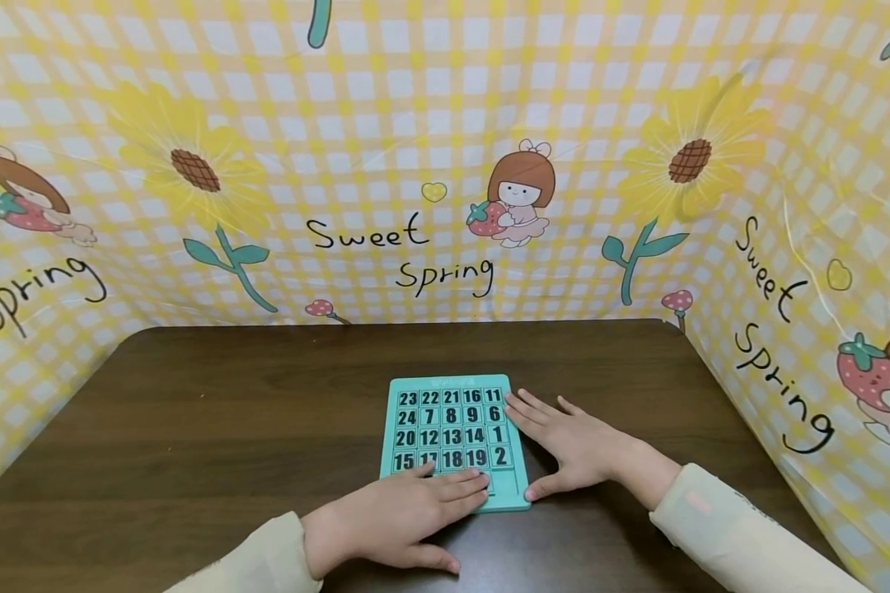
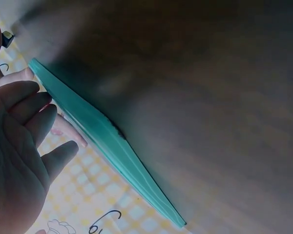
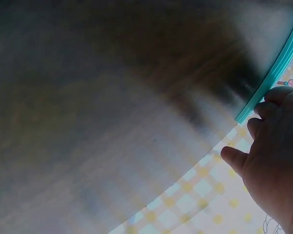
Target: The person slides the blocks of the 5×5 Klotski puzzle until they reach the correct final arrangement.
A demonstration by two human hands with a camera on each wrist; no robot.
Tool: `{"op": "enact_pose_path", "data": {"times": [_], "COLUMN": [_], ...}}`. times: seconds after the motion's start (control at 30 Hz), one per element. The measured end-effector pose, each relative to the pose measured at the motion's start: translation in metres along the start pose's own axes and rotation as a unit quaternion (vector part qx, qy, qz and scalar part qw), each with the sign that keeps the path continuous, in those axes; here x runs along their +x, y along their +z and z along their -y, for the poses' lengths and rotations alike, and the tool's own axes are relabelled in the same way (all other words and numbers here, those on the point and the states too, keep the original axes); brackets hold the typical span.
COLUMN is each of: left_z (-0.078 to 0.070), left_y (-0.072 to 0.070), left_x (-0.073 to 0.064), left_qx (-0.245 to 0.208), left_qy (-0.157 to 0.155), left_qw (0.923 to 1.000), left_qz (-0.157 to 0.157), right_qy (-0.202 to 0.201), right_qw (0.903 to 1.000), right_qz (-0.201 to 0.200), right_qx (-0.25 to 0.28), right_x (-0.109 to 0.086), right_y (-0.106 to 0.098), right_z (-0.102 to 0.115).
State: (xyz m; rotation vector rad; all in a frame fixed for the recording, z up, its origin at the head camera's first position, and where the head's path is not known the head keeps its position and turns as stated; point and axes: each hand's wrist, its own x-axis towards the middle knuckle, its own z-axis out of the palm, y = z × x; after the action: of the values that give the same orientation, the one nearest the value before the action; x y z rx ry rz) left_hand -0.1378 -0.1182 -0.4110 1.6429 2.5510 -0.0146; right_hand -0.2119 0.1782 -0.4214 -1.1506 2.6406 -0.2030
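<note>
A turquoise sliding number puzzle [image 1: 452,424] lies flat on the table, its black-numbered tiles facing up. The top row reads 23, 22, 21, 16, 11; a slot without a tile shows at the lower right corner. My left hand [image 1: 393,519] lies over the bottom row with fingers extended, fingertips on the tiles, hiding most of that row. Along the right edge my right hand [image 1: 574,445] is spread, fingertips at the upper side and thumb at the lower corner. In the left wrist view the puzzle's side [image 2: 97,131] runs past the fingers.
The brown wooden table [image 1: 252,395] extends around the puzzle on all sides. Behind and beside it hangs a yellow checked cloth [image 1: 386,123] printed with sunflowers, strawberries and lettering.
</note>
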Motion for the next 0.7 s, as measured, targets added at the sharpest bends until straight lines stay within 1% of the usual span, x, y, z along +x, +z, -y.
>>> {"op": "enact_pose_path", "data": {"times": [0.13,0.47,0.7], "left_z": [0.0,-0.001,-0.002], "left_y": [0.001,-0.001,0.0], "left_x": [0.004,0.018,0.025], "left_qx": [-0.004,-0.003,0.015], "left_qy": [0.004,0.015,0.019], "left_qw": [1.0,0.9998,0.9997], "left_qz": [0.0,0.013,0.009], "right_qy": [0.0,-0.001,-0.002], "right_qw": [1.0,1.0,1.0], "right_qz": [0.003,-0.001,-0.002], "right_qx": [0.001,0.001,0.003], "right_x": [0.0,-0.001,-0.001], "right_y": [0.0,0.0,0.0], "right_z": [-0.001,0.0,0.0]}}
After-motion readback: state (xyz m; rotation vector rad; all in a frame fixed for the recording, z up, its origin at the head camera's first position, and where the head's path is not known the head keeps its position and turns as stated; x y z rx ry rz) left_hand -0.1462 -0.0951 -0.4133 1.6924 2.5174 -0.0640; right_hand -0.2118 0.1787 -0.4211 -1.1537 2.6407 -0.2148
